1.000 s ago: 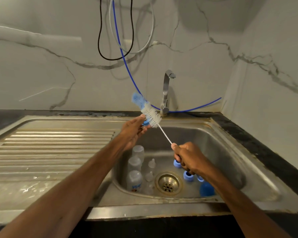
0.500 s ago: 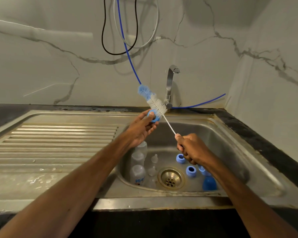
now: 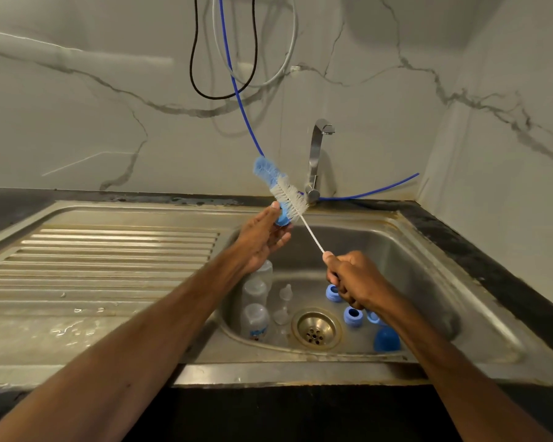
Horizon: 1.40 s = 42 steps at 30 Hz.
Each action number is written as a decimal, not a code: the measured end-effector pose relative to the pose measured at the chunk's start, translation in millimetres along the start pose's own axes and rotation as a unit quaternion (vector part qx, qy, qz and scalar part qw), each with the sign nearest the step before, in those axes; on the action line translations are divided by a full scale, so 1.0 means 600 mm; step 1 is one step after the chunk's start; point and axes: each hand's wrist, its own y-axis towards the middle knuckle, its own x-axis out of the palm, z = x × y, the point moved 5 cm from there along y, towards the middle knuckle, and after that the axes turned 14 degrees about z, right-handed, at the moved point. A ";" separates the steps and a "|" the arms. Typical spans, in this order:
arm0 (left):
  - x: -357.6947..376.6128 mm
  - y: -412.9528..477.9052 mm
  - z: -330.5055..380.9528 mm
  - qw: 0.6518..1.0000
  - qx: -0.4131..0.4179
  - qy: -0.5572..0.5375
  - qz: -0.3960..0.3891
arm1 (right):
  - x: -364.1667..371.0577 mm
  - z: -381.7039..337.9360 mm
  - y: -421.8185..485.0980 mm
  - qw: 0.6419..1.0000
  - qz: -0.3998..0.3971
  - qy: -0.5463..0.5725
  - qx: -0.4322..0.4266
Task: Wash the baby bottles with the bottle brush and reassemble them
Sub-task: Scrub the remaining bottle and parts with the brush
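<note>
Our left hand (image 3: pixel 262 234) pinches small blue plastic bottle ring (image 3: pixel 282 219) over far left of steel sink (image 3: pixel 428 282); right hand (image 3: pixel 355 279) clenches wire handle of white-and-blue bristle bottle brush (image 3: pixel 281 188), bristles against ring. We fear hard scrubbing knocking ring loose.

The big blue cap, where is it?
In the head view, the big blue cap sits in the sink at its near right, right of the drain, just below the small blue rings.
</note>
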 end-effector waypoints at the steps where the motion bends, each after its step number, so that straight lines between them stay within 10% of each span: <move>1: 0.005 -0.003 -0.003 1.000 -0.010 -0.021 -0.011 | 0.000 0.000 0.001 1.000 0.003 -0.004 0.001; 42: -0.034 0.032 0.013 0.994 -0.026 0.010 0.106 | -0.010 0.001 -0.005 0.998 0.020 -0.046 -0.044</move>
